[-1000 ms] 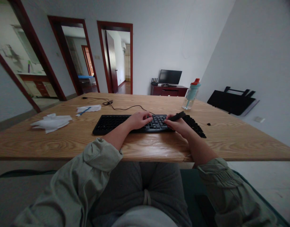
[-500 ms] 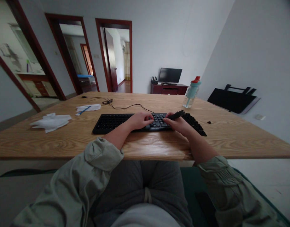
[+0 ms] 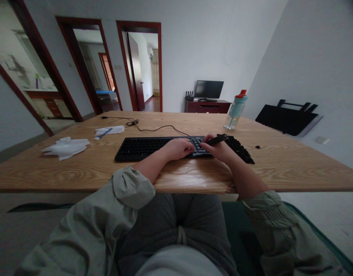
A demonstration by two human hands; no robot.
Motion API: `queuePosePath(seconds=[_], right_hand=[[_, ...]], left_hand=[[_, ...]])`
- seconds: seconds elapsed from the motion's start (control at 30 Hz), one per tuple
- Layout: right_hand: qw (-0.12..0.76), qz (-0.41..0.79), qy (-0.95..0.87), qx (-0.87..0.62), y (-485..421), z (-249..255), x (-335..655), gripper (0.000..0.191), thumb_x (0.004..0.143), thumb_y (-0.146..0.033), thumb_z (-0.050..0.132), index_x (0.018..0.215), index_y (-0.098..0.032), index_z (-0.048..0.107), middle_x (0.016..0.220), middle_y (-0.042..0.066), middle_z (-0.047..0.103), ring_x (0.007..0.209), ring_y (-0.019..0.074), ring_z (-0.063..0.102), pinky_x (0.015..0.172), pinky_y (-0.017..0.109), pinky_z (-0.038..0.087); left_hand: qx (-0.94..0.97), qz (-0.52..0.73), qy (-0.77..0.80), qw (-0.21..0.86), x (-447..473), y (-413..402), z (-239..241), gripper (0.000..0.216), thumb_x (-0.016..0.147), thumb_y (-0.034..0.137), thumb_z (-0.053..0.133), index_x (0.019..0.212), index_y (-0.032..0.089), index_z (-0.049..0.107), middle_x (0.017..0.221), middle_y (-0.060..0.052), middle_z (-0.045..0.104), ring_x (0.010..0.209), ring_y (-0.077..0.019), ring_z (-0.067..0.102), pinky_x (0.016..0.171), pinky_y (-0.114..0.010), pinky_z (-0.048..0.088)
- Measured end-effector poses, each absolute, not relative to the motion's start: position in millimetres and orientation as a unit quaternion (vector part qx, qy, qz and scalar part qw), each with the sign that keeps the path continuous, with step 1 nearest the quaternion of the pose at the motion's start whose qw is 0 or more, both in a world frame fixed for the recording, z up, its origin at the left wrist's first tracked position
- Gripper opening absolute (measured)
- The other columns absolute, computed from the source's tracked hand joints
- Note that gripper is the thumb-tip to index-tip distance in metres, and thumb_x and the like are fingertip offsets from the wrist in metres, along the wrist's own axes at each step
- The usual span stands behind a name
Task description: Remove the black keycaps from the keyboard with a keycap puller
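A black keyboard lies across the middle of the wooden table. My left hand rests on its keys right of centre, fingers curled down onto them. My right hand is closed on a slim black tool, whose tip points at the keys beside my left fingers. A pile of loose black keycaps lies at the keyboard's right end, just behind my right hand.
A clear bottle with a teal top and red cap stands at the back right. Crumpled white tissue and a blue-and-white packet lie to the left. The keyboard's cable trails back. One stray keycap lies to the right.
My left hand has slid a little to the right along the keys, closer to my right hand. The view has shifted slightly; my right hand still holds the tool.
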State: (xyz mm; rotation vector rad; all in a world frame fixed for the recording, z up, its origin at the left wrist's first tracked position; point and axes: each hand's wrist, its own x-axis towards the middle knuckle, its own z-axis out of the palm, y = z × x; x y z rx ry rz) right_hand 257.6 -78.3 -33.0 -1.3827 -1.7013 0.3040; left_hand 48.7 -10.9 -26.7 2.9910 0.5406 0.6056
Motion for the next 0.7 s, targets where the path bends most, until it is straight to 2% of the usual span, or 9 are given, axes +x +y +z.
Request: queuePosePath(seconds=[0.37,0.7], right_hand=[[0.461,0.104,-0.678,-0.563,-70.5,-40.6,262.7,0.024,0.076,-0.045,0.062,0.077,-0.022,0.056,0.071,0.001,0.054,0.071,0.0185,0.050,0.069,0.033,0.041],[0.450,0.133,-0.693,-0.547,-78.6,-35.3,260.1,0.020,0.078,-0.041,0.062,0.078,-0.023,0.056,0.068,0.000,0.054,0.069,0.0172,0.049,0.065,0.031,0.040]], left_hand=[[0.963,0.195,0.186,0.000,51.9,-11.1,-28.9,0.027,0.094,0.028,0.049,0.098,0.022,0.075,0.096,-0.005,0.068,0.085,-0.0160,0.062,0.076,-0.026,0.044],[0.967,0.186,0.171,-0.012,50.1,-18.0,-28.7,0.028,0.095,0.029,0.047,0.092,0.021,0.073,0.099,-0.004,0.067,0.082,-0.0151,0.062,0.073,-0.025,0.043]])
